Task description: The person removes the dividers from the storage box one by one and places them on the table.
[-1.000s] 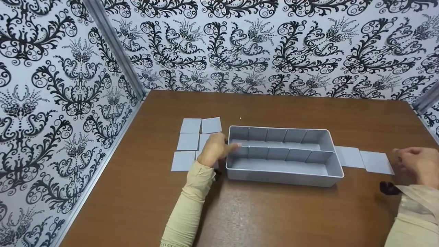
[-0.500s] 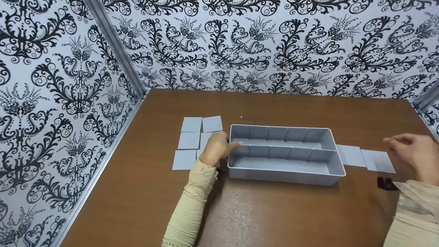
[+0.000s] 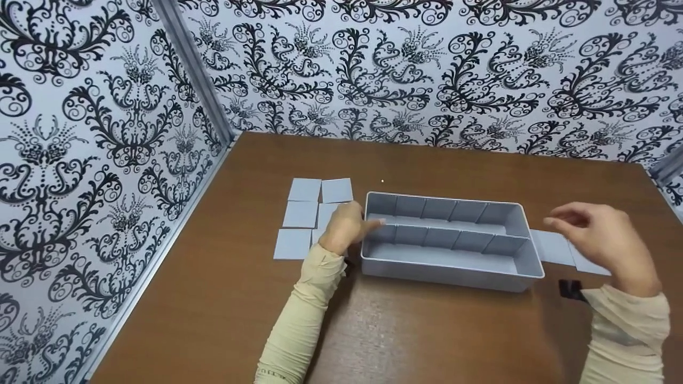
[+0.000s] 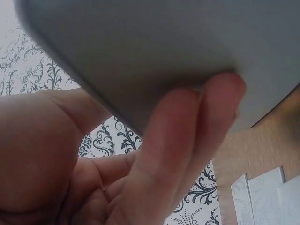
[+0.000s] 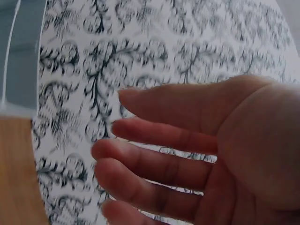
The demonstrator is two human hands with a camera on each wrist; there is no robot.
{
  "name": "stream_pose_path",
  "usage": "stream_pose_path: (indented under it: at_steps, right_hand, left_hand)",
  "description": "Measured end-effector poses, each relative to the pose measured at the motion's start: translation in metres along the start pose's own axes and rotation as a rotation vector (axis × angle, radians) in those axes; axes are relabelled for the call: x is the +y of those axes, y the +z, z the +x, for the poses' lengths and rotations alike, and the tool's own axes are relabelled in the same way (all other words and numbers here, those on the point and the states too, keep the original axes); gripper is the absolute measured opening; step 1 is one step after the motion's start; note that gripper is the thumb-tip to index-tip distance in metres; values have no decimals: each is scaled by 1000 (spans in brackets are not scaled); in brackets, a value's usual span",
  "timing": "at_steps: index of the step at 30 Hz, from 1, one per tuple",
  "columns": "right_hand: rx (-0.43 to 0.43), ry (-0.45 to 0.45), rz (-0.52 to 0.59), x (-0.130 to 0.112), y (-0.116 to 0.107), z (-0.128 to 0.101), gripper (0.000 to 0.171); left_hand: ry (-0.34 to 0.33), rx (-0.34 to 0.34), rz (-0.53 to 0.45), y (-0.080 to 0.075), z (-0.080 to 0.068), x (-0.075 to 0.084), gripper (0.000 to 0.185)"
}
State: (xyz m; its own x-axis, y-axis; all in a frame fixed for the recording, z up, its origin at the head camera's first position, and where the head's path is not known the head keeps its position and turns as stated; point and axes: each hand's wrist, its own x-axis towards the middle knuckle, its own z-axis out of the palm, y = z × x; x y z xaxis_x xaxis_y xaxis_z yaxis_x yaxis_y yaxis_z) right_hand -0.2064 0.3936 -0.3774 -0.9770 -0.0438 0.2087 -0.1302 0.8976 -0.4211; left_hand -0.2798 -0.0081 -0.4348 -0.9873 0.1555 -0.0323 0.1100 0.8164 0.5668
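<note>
A grey plastic tray [image 3: 453, 269] with a long middle divider and several short cross walls stands on the brown table [image 3: 427, 330]. My left hand [image 3: 346, 229] holds its left end, with the thumb over the rim. In the left wrist view its fingers [image 4: 187, 140] press flat on the tray's outer wall [image 4: 164, 47]. My right hand [image 3: 603, 240] hovers above the table just right of the tray, fingers spread and holding nothing. The right wrist view shows that hand [image 5: 197, 154] with loose, parted fingers.
Several grey cards [image 3: 301, 214] lie in a grid left of the tray, partly under my left hand. More cards [image 3: 555, 248] lie right of the tray. A small black object [image 3: 570, 289] sits near my right sleeve. Patterned walls close the table's left and back.
My right hand has lifted and moved left from the table's right edge towards the tray's right end. My left hand has kept its hold on the tray's left end.
</note>
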Motion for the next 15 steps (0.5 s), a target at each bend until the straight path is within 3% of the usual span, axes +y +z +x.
stream_pose_path:
  at_steps: [7, 15]
  right_hand:
    - [-43, -201, 27, -42, 18, 7, 18]
    - [-191, -311, 107, -83, 46, 20, 20]
  left_hand:
    - [21, 0, 18, 0, 1, 1, 44]
    - [31, 26, 14, 1, 0, 0, 46]
